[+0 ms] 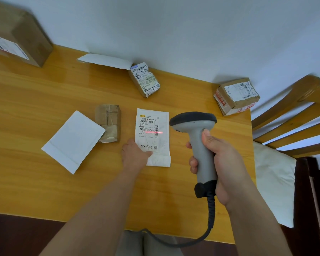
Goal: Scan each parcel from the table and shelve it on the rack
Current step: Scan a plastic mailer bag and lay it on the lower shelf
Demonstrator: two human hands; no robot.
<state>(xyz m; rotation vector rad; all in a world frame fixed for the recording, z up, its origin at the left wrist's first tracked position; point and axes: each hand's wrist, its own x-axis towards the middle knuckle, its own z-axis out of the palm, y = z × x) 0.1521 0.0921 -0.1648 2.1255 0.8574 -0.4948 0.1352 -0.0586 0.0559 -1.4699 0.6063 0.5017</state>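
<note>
A white flat mailer (pixel 153 126) with a printed label lies face up on the wooden table (pixel 44 182). A red scan line crosses its label. My left hand (pixel 135 154) rests on its lower left corner and holds it down. My right hand (pixel 218 163) grips the handle of a grey barcode scanner (pixel 198 130), whose black head points at the mailer from the right. The scanner's cable (pixel 192 241) hangs off the table's front edge.
Other parcels lie around: a blank white mailer (pixel 72 143), a small brown taped packet (pixel 109 122), a labelled small box (pixel 145 80), a white envelope (pixel 105 60), a carton (pixel 236 96) at the right corner, a large box (pixel 17 36) far left. A wooden chair (pixel 288 115) stands right.
</note>
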